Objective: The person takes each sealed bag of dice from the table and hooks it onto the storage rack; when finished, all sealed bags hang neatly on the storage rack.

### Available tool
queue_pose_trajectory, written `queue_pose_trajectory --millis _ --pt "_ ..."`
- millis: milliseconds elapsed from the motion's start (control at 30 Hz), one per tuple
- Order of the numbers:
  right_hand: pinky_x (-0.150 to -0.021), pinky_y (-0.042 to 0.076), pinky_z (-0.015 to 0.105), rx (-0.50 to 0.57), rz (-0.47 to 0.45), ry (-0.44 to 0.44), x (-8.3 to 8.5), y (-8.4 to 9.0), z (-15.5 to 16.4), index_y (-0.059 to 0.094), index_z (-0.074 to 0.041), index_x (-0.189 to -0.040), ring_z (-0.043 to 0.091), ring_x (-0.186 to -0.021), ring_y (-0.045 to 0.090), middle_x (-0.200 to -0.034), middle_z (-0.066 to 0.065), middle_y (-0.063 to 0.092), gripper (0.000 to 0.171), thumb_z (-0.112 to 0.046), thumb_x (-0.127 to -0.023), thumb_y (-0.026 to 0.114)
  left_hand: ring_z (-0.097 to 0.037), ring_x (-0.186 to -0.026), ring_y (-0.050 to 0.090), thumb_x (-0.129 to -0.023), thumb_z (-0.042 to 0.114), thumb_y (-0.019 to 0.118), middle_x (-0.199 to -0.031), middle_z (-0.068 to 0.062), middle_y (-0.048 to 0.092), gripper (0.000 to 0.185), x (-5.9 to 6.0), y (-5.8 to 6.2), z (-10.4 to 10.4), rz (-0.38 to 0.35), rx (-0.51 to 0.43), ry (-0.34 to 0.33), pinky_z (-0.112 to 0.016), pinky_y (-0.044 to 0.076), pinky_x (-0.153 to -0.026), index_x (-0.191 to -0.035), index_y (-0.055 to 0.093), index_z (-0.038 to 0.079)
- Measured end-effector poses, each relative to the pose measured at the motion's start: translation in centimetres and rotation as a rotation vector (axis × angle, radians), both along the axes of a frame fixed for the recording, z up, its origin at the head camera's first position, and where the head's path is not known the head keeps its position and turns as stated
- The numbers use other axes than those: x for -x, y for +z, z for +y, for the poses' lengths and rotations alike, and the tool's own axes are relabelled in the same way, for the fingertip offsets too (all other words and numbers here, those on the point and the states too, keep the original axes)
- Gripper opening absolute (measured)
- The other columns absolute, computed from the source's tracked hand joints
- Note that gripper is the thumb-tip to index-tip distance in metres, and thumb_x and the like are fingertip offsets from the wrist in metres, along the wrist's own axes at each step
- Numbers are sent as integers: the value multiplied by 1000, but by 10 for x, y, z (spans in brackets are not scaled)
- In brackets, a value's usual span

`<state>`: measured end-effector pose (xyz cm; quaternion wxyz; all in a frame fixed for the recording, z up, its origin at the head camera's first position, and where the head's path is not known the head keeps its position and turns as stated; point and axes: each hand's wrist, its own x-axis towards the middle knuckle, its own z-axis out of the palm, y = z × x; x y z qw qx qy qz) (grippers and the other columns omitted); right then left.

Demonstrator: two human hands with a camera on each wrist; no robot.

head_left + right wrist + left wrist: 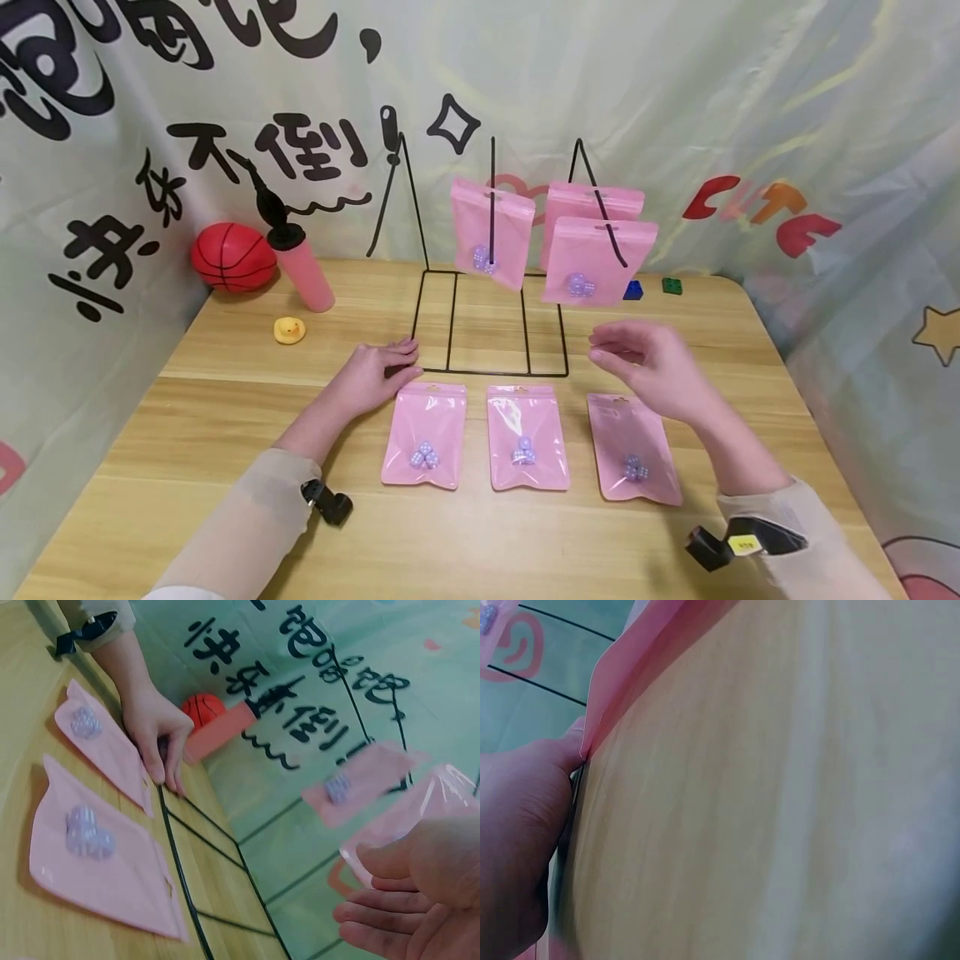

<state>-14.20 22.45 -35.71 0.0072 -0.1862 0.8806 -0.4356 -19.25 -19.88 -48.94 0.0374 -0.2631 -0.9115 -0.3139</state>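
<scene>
Wooden table (pixel 225 433), banner behind: left hand (pixel 375 375) presses flat fingers on the wire rack (pixel 487 321) base at nine o'clock, steadying it. Right hand (pixel 645 362) hovers relaxed and empty, just under the hanging pink pouch (pixel 596 262) at three o'clock.

A light wooden table (pixel 225 433) stands against pale green cloth walls (pixel 675 83) printed with black characters (pixel 210 158), coloured letters and a yellow star (pixel 937 333), evenly lit.
</scene>
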Motion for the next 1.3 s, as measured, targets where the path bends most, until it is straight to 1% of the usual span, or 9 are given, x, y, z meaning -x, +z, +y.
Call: queue_pose_trajectory --millis 100,233,400,600,767,933,1000,1167,1300 --pt "-86 58 17 -33 -37 -19 -5 -3 15 71 7 -123 29 -102 74 -115 19 75 27 -7 -101 74 -31 -134 59 -99 20 79 -142 -16 62 34 -1 0 1 1 -5 -1 -47 46 -113 -125 75 -1" --pt "-85 56 13 -75 -62 -37 -10 -6 34 69 9 -124 32 -104 74 -117 22 74 31 -10 -101 75 -32 -133 60 -98 18 80 -141 -17 63 33 -1 0 2 16 -18 -7 -48 47 -112 -124 75 -2" --pt "-84 54 12 -127 -92 -71 -19 -12 54 69 10 -126 34 -104 74 -116 20 75 35 -14 -101 76 -31 -133 60 -99 19 80 -141 -16 63 33 -1 0 2 12 -20 -4 -46 47 -111 -124 75 -1" --pt "-80 56 15 -168 -169 -130 -31 -21 72 69 10 -125 34 -103 74 -117 21 74 38 -18 -101 76 -31 -135 59 -99 20 79 -142 -16 62 34 0 1 2 -2 -15 -3 -47 47 -112 -125 75 -1" --pt "-78 58 17 -178 -214 -164 -41 -31 84 68 11 -125 31 -101 73 -115 20 75 38 -17 -101 76 -30 -136 58 -100 21 78 -144 -15 61 34 -1 1 2 -24 -11 10 -47 46 -113 -126 75 0" --pt "-75 58 20 -191 -279 -189 -48 -41 99 65 15 -126 26 -99 73 -114 19 75 43 -21 -103 73 -30 -135 58 -100 20 78 -143 -15 61 33 -1 1 1 -19 -9 9 -47 46 -113 -126 75 0" --pt "-74 60 23 -168 -322 -191 -52 -46 104 64 16 -125 25 -96 73 -111 18 76 42 -20 -104 72 -30 -135 59 -99 20 79 -143 -15 62 33 -1 1 2 -15 -11 6 -48 46 -114 -126 75 0" --pt "-72 64 31 -59 -456 -187 -62 -61 111 63 19 -122 22 -86 73 -102 16 76 38 -13 -103 72 -30 -135 58 -100 20 78 -144 -15 61 34 -1 1 2 -22 -9 6 -48 45 -114 -127 75 0" --pt "-75 64 31 18 -543 -189 -65 -72 110 63 20 -121 20 -86 74 -100 17 77 38 -11 -102 73 -31 -135 59 -100 21 78 -143 -15 62 34 -1 1 3 -20 -4 10 -47 45 -114 -126 75 0"
